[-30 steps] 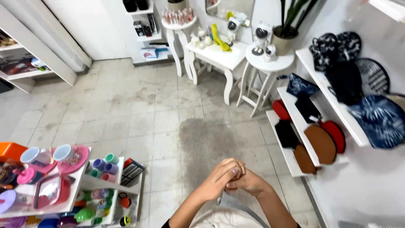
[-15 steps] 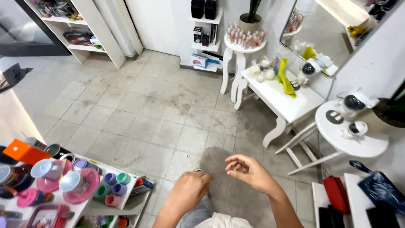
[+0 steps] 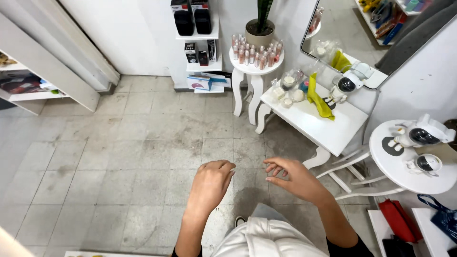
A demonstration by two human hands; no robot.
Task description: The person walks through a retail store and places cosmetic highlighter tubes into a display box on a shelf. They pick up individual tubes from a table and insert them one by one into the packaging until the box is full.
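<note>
Head view, looking down at a tiled floor [image 3: 143, 143]. Our left hand [image 3: 209, 183] and right hand [image 3: 295, 178] are raised in front of the body, near each other but apart, a gap of bare floor showing between them. Left hand: fingers curled loosely inward, back of hand toward the camera; we cannot tell whether anything sits inside the curl, nothing shows. Right hand: fingers half open and spread, thumb and forefinger pointing left toward the other hand; it has hold of nothing visible.

Change noted: one second ago the two hands were pressed together; half a second ago they had begun to part; now they are separated. The view has also swung, so the colourful tray of goods at near left is out of frame.

Surroundings: to the right, a white rectangular table [image 3: 328, 123] with a yellow cloth [image 3: 318, 97]; far of it a small round stand [image 3: 254, 66] crowded with pink bottles; at right edge a round table [image 3: 404, 164] carrying a white toy robot [image 3: 421, 133]. Nothing is within reach of either hand.
</note>
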